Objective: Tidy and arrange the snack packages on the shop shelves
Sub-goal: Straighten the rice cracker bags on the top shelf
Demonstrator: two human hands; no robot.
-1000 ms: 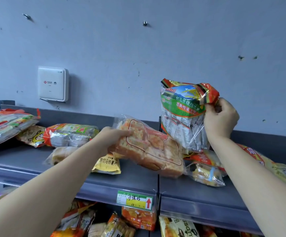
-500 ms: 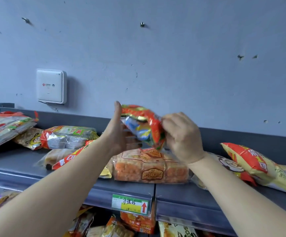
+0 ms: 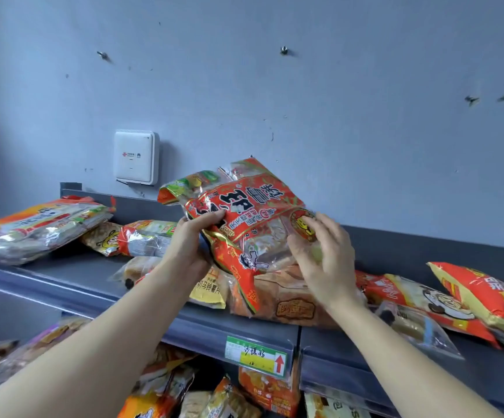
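We have the red pack [image 3: 244,212] up in front of us, above the shelf [image 3: 94,297], its printed face turned our way and tilted. Half a second ago it was a crumpled bundle squeezed between our palms; now it is spread out and sits higher in view.

Our left hand [image 3: 190,245] grips the pack's left edge, with the fingers curled over the front. Half a second ago that hand stood flat with the thumb up. Our right hand [image 3: 323,257] has loosened: its fingers were curled over the bundle, and now they lie spread and nearly straight against the pack's right side, the fingertips by the gold seal.

A green-topped pack [image 3: 190,184] shows just behind the red pack's upper left corner. We cannot tell whether either hand holds it. A second ago our right hand held it upright on the right side.

The orange pack [image 3: 290,303], which our left hand carried a second ago, lies flat on the shelf right under the red pack, above the price tag [image 3: 256,356]. It has not moved in the last half second. Other packs lie along the shelf to the left [image 3: 33,227] and the right [image 3: 480,300], as before.
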